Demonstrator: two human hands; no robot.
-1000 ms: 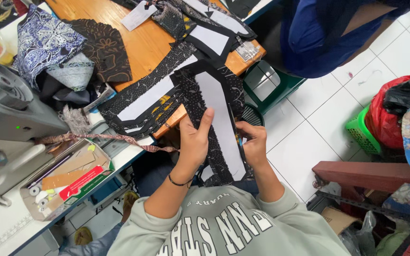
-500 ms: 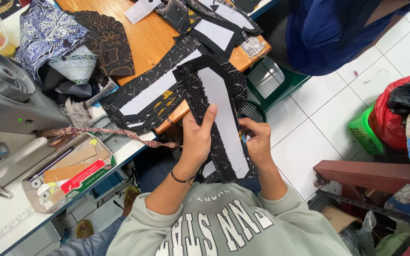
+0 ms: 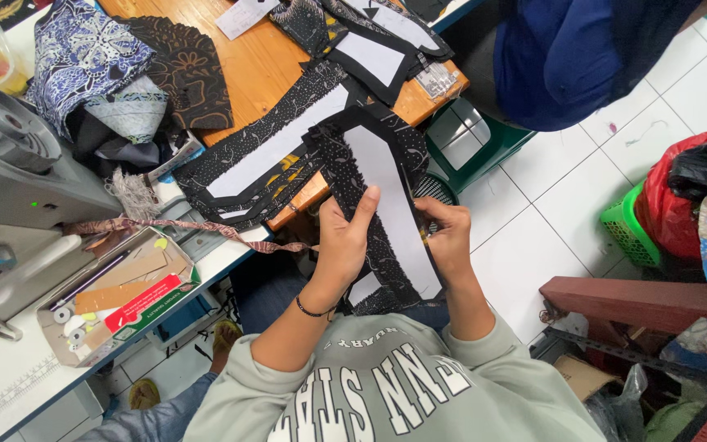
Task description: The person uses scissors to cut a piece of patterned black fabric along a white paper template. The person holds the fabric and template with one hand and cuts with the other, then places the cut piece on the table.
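My left hand (image 3: 344,245) grips the left edge of a long black patterned fabric piece (image 3: 370,168) backed with a white strip down its middle, thumb on top. Along the piece's right edge my right hand (image 3: 448,237) pinches the fabric and seems to hold a small thin tool against it; what the tool is I cannot tell. The piece hangs from in front of my chest out toward the wooden table (image 3: 259,65). More black-and-white fabric pieces (image 3: 263,155) lie on the table just left of it.
A grey sewing machine (image 3: 10,155) stands at the left, with a tray of bobbins and small items (image 3: 112,295) in front. Batik cloth (image 3: 83,53) is piled at the back left. Another person in blue (image 3: 583,57) sits opposite. Green baskets (image 3: 628,221) and a red bag (image 3: 681,188) are on the tiled floor.
Both hands have stayed on the fabric piece with only slight shifts; my left thumb has slid up a little along the white strip.
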